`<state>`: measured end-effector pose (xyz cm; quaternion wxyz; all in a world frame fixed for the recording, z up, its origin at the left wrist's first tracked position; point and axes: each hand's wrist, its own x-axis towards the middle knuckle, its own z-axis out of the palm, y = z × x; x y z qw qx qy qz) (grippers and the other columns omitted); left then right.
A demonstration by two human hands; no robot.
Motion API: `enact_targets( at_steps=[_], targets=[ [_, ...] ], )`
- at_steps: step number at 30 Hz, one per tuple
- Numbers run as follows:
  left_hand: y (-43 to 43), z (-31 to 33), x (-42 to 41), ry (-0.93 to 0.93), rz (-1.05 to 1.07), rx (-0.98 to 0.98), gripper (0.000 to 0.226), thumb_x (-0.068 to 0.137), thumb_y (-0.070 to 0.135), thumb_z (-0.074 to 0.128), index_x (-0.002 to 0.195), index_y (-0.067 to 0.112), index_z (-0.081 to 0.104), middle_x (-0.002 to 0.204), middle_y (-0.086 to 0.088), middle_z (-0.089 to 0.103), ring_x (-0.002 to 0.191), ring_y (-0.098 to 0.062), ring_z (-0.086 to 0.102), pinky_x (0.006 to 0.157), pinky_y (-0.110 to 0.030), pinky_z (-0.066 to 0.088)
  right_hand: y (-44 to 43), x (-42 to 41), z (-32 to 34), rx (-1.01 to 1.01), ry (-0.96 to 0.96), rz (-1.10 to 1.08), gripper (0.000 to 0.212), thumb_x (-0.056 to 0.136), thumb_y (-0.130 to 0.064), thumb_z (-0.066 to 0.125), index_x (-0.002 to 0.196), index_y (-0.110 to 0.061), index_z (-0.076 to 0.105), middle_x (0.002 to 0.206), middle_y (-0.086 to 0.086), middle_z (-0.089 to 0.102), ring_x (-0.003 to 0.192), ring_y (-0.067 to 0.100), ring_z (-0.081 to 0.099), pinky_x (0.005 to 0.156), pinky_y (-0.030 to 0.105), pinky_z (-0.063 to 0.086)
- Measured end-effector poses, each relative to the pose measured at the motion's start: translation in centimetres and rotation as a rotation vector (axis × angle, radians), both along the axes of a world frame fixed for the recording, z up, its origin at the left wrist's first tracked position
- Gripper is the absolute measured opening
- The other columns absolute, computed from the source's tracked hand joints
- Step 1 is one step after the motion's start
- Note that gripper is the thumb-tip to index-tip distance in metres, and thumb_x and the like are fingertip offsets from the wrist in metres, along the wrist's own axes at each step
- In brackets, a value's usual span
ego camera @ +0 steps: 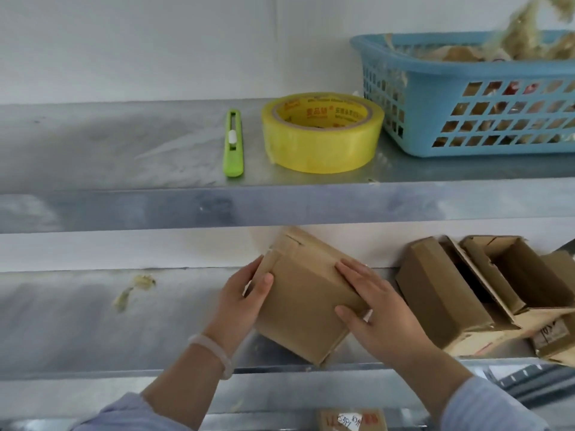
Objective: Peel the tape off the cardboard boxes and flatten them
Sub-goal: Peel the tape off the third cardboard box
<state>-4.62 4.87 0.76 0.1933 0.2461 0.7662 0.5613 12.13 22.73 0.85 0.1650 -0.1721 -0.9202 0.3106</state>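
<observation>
Cardboard box (pixel 306 301) being gripped by left hand (pixel 245 301), pressed by flat right hand (pixel 373 309); far-left tape end (pixel 275 259) best being lifted slowly.

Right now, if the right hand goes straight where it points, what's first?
The box: the right hand lies on it, fingers pointing up-left. Past its far edge, likely the wall under the upper shelf, though depth is unclear.
</observation>
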Motion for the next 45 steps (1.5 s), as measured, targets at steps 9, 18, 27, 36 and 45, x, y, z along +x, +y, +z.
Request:
enact_targets(
  at_steps=[9, 18, 27, 36, 45],
  targets=[
    [-2.4, -1.5, 1.3, 0.117, 0.039, -0.07, 0.031, 0.097, 0.029, 0.055, 0.108, 0.057, 0.054, 0.099, 0.041, 0.062, 0.098, 0.015, 0.056, 0.072, 0.001, 0.042, -0.1, -2.5, 0.6, 0.461, -0.217, 0.176, 0.059, 0.087, -0.053, 0.044, 0.144, -0.046, 0.03, 0.141, -0.012, 0.036, 0.137, 0.014, 0.028, 0.122, 0.039, 0.004],
    [-3.1, -2.0, 1.2, 0.023, 0.167, -0.021, 0.026, 0.083, 0.028, 0.074, 0.08, 0.053, 0.068, 0.084, 0.028, 0.071, 0.079, 0.007, 0.065, 0.067, -0.005, 0.046, -2.1, -5.2, 0.0, 0.576, -0.188, 0.197, 0.057, 0.09, -0.05, 0.053, 0.144, -0.034, 0.044, 0.147, -0.004, 0.046, 0.134, 0.022, 0.043, 0.115, 0.039, 0.025],
    [-3.0, -1.8, 2.1, -0.314, 0.28, 0.147, 0.02, 0.089, 0.016, 0.067, 0.085, 0.034, 0.075, 0.086, 0.009, 0.076, 0.081, -0.008, 0.071, 0.073, -0.021, 0.057, -2.1, -5.0, -0.2, 0.618, -0.173, 0.175, 0.058, 0.088, -0.049, 0.06, 0.143, -0.034, 0.047, 0.146, -0.005, 0.049, 0.133, 0.021, 0.047, 0.114, 0.039, 0.027],
    [-2.9, -2.2, 1.9, -0.43, 0.297, 0.112, 0.009, 0.09, 0.017, 0.066, 0.092, 0.021, 0.074, 0.083, 0.004, 0.076, 0.083, -0.011, 0.072, 0.077, -0.024, 0.056, -2.1, -5.0, 0.0, 0.591, -0.186, 0.163, 0.059, 0.087, -0.05, 0.059, 0.143, -0.035, 0.046, 0.146, -0.006, 0.048, 0.134, 0.021, 0.046, 0.115, 0.037, 0.024],
    [-3.0, -2.0, 1.2, 0.019, 0.226, -0.239, 0.015, 0.093, 0.026, 0.06, 0.079, 0.027, 0.062, 0.074, 0.005, 0.066, 0.075, -0.016, 0.063, 0.068, -0.025, 0.052, -2.1, -5.0, 0.3, 0.571, -0.233, 0.186, 0.06, 0.092, -0.054, 0.048, 0.149, -0.039, 0.033, 0.154, -0.009, 0.036, 0.142, 0.017, 0.032, 0.117, 0.033, 0.01]
  ],
)
